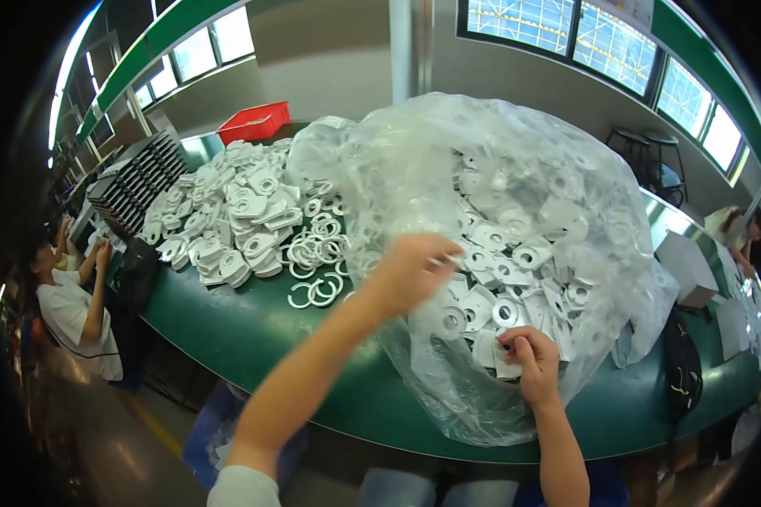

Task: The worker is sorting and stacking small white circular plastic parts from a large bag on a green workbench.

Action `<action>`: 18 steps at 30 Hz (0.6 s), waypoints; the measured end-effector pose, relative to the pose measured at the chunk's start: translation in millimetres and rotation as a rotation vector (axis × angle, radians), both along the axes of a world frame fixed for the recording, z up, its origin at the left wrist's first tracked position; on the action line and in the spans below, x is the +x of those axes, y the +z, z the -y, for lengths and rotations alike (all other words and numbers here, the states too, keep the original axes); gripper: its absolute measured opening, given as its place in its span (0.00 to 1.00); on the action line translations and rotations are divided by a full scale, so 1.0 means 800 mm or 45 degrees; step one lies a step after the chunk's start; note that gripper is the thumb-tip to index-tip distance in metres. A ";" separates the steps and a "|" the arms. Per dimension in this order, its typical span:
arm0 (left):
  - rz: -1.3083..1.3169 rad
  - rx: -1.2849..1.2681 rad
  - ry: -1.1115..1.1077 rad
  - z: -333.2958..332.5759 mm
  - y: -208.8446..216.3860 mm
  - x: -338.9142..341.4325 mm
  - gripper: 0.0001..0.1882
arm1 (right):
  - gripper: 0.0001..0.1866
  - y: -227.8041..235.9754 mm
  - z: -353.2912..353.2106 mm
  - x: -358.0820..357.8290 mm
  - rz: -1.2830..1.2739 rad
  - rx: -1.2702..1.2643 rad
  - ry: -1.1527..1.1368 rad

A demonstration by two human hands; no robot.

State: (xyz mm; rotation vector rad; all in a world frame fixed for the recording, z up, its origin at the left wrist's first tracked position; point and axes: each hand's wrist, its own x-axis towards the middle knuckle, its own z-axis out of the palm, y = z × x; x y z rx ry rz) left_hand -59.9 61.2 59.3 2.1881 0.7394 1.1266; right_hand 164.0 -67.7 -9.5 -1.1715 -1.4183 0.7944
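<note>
White plastic plate (504, 368), flat, with round-holed pieces of like kind about it: lower centre right of the frame, at the near mouth of a clear plastic bag (448, 406). Right hand (536, 365): thumb and fingers appear pinched on the plate's upper edge. Left hand (407, 277): mid-frame, blurred, fingers curled in front of the bag; whether they grasp anything cannot be told. Handling, by judgement: plate light, stiff, smooth and a little slippery, thin sections perhaps liable to chip; best taken by opposite rims or through the hole. Bag film probably soft, slack and apt to snag fingers. Also present: open white rings (317, 291), left of centre, likely springy; heaped white plates (249, 203), upper left; red bin (255, 123), behind them; green tabletop (228, 325), beneath.
</note>
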 end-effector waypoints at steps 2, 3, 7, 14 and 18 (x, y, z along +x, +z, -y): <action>-0.281 0.192 -0.038 0.000 -0.021 0.055 0.13 | 0.10 0.000 -0.003 -0.005 0.002 0.004 -0.003; -0.280 0.277 0.101 -0.001 -0.042 0.077 0.14 | 0.08 -0.001 -0.002 -0.008 0.006 0.000 -0.007; -0.539 0.518 0.277 -0.036 -0.066 0.101 0.14 | 0.08 -0.002 -0.003 -0.016 0.046 0.034 -0.079; -0.452 0.432 -0.035 0.015 0.036 0.104 0.10 | 0.26 0.019 -0.006 -0.005 -0.280 0.347 -0.412; -0.484 0.676 -0.054 0.070 0.061 0.175 0.12 | 0.11 -0.011 -0.020 0.000 -0.467 -0.101 0.051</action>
